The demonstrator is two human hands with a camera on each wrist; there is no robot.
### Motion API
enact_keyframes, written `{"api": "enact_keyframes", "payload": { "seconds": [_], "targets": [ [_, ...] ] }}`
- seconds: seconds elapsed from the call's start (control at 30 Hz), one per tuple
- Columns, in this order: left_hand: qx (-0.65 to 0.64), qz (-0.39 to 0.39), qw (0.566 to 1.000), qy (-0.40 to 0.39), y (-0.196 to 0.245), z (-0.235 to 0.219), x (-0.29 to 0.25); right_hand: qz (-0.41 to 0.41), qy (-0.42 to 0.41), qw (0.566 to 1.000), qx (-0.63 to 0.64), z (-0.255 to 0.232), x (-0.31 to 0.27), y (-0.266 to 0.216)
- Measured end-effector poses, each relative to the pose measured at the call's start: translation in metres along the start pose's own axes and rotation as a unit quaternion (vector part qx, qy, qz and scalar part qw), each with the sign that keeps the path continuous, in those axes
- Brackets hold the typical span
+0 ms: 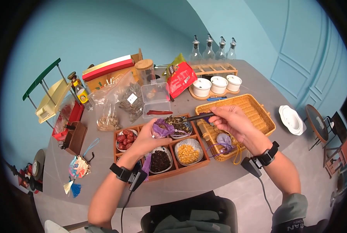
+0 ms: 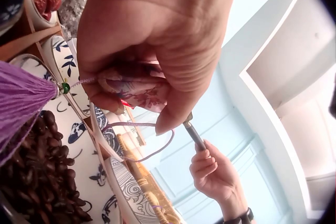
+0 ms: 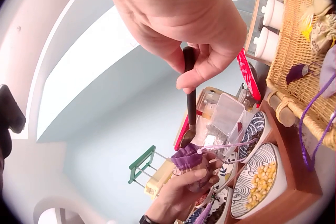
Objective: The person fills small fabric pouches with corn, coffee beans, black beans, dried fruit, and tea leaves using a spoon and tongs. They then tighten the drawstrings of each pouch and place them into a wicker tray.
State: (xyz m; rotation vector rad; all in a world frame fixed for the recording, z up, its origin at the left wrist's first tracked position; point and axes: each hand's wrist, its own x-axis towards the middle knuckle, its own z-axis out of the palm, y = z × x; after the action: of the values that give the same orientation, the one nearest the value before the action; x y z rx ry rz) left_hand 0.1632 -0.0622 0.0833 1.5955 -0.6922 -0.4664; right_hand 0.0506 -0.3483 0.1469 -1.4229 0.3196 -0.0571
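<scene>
My left hand [image 1: 142, 139] holds a small purple drawstring pouch [image 1: 163, 129] with its mouth upward, above a divided wooden box [image 1: 177, 172]. A purple tassel [image 2: 26, 100] hangs from the pouch. My right hand [image 1: 232, 121] pinches the dark handle of a spoon [image 3: 191, 103]; its metal bowl carries dried bits right at the pouch's mouth. Below, patterned dishes in the box hold red dates [image 1: 125, 139], dark brown seeds [image 1: 160, 160], yellow kernels [image 1: 187, 154] and dark dried herbs [image 1: 183, 130]. The pouch's contents are hidden.
Right of the box lies a wicker basket [image 1: 260, 110] with small pouches. Behind stand white lidded pots [image 1: 201, 87], a red packet [image 1: 181, 79], an open clear plastic box [image 1: 156, 93] and bags of dried goods [image 1: 107, 116]. A tasselled pouch [image 1: 79, 167] lies at left.
</scene>
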Motion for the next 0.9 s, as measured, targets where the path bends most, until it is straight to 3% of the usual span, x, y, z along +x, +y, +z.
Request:
{"api": "enact_keyframes", "payload": {
  "seconds": [0.5, 0.6, 0.67, 0.7, 0.77, 0.8, 0.87, 0.9],
  "targets": [
    [-0.067, 0.016, 0.998, 0.006, 0.000, -0.002, -0.006, -0.017, -0.031, 0.996, -0.080, 0.037, 0.003, -0.016],
    [-0.068, 0.004, 0.998, 0.015, 0.005, 0.000, -0.008, -0.051, -0.054, 0.991, -0.107, 0.046, 0.003, -0.020],
    [-0.075, 0.006, 0.997, 0.029, 0.008, 0.001, -0.009, -0.152, -0.098, 0.971, -0.157, 0.053, -0.001, -0.025],
    [-0.074, 0.007, 0.997, 0.029, 0.009, 0.001, -0.009, -0.154, -0.098, 0.971, -0.157, 0.056, -0.007, -0.030],
    [-0.071, 0.037, 0.996, 0.038, 0.008, -0.001, -0.009, -0.365, -0.093, 0.845, -0.379, 0.063, -0.023, -0.040],
    [-0.071, 0.038, 0.996, 0.038, 0.009, -0.003, -0.009, -0.366, -0.093, 0.845, -0.379, 0.066, -0.027, -0.044],
    [-0.067, 0.049, 0.995, 0.052, 0.009, -0.008, -0.007, -0.538, -0.097, 0.724, -0.420, 0.069, -0.032, -0.048],
    [-0.078, 0.047, 0.994, 0.052, 0.009, -0.011, -0.006, -0.538, -0.098, 0.725, -0.420, 0.070, -0.035, -0.051]
  ]
}}
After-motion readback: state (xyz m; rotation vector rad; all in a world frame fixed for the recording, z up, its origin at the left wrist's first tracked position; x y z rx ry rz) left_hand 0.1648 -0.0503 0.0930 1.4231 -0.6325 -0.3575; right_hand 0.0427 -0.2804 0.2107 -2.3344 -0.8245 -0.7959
